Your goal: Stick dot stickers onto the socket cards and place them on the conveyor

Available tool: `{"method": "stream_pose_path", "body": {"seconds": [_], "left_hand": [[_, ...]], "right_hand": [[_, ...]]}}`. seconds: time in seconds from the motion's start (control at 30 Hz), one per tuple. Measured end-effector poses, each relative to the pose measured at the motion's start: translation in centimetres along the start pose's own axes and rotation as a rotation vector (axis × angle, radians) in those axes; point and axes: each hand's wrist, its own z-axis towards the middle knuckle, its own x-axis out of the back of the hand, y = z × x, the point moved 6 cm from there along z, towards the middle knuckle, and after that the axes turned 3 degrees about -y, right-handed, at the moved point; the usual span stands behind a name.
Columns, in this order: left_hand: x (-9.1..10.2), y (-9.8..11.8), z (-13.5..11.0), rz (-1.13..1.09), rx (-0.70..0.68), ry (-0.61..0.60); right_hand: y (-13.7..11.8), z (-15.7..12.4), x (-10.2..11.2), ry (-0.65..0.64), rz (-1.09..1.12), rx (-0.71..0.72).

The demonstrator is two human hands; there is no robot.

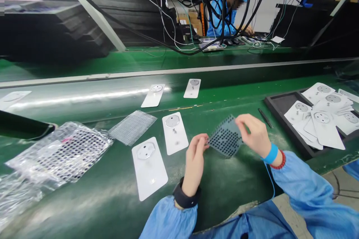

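Between my two hands I hold up a thin translucent sheet point(226, 138) with rows of dark round dots on it. My left hand point(196, 153) pinches its left corner; a black band circles that wrist. At the sheet's upper right edge, the fingers of my right hand point(252, 134) are closed on it. A blue strap with a cord and a red bracelet are on the right wrist. Just left of my left hand lie two white cards, an upper one point(176, 140) and a nearer one point(151, 183), each printed with a round socket-like picture.
Farther back lie two more cards point(153, 99) point(192, 90). A clear-bagged dotted sheet stack point(70, 153) and a flat sheet pack point(133, 127) are left. At right, a black tray point(276, 110) holds piled cards point(322, 117), beside a black pen point(265, 117). A co-worker point(215, 13) sits beyond hanging cables.
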Motion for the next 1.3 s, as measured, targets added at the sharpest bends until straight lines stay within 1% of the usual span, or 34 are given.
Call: {"method": "stream_pose_path", "body": {"seconds": [0.07,0.13,0.17,0.2,0.27,0.3,0.33,0.37,0.4,0.43,0.5,0.57,0.6,0.67,0.77,0.83,1.07,1.2,1.3], "left_hand": [[0.0,0.9,0.0,0.010,-0.009,-0.049],[-0.8,1.2,-0.3,0.015,0.071,-0.153],[-1.3,1.0,-0.6,0.004,0.136,-0.209],[-1.9,0.7,-0.9,-0.017,0.206,-0.261],[-2.7,-0.1,-1.3,-0.060,0.304,-0.326],[-2.8,-0.5,-1.3,-0.059,0.308,-0.325],[-2.7,-0.9,-1.2,-0.038,0.287,-0.308],[-2.5,-1.3,-1.1,-0.002,0.258,-0.283],[-2.2,-1.7,-0.9,0.041,0.233,-0.258],[-1.9,-2.1,-0.8,0.078,0.218,-0.236],[-1.4,-3.0,-0.6,0.118,0.219,-0.216],[-1.2,-3.6,-0.4,0.140,0.220,-0.207],[-1.0,-3.7,-0.4,0.143,0.216,-0.198],[-0.9,-3.7,-0.2,0.138,0.209,-0.171],[-0.8,-3.6,-0.2,0.117,0.230,-0.138],[-0.7,-3.6,-0.3,0.102,0.254,-0.131],[-0.4,-3.9,-0.6,0.037,0.342,-0.132],[-0.2,-3.8,-0.6,0.007,0.399,-0.157],[-0.3,-3.9,-0.5,0.012,0.438,-0.171]], "right_hand": [[1.6,1.5,0.1,0.003,-0.064,-0.055],[1.9,2.1,0.6,0.016,-0.106,-0.045],[1.4,1.9,0.9,0.019,-0.108,0.000],[0.4,1.3,1.2,0.012,-0.096,0.079],[-2.3,-0.9,1.4,-0.035,-0.045,0.291],[-3.5,-2.3,1.3,-0.070,-0.007,0.391],[-4.5,-3.6,1.1,-0.110,0.038,0.459],[-5.0,-4.8,0.7,-0.153,0.090,0.480],[-5.2,-5.6,0.2,-0.200,0.161,0.459],[-5.1,-6.2,-0.4,-0.243,0.248,0.403],[-4.0,-6.3,-1.7,-0.287,0.426,0.204],[-2.7,-5.9,-2.9,-0.279,0.559,-0.011],[-2.3,-5.6,-3.3,-0.270,0.602,-0.088],[-2.1,-5.1,-3.9,-0.266,0.651,-0.161],[-2.4,-5.0,-4.3,-0.271,0.658,-0.171],[-2.6,-5.3,-4.3,-0.266,0.631,-0.148],[-3.7,-6.3,-4.1,-0.294,0.449,0.084],[-4.0,-6.3,-3.6,-0.259,0.410,0.106],[-4.6,-6.3,-3.6,-0.275,0.356,0.108]]}}
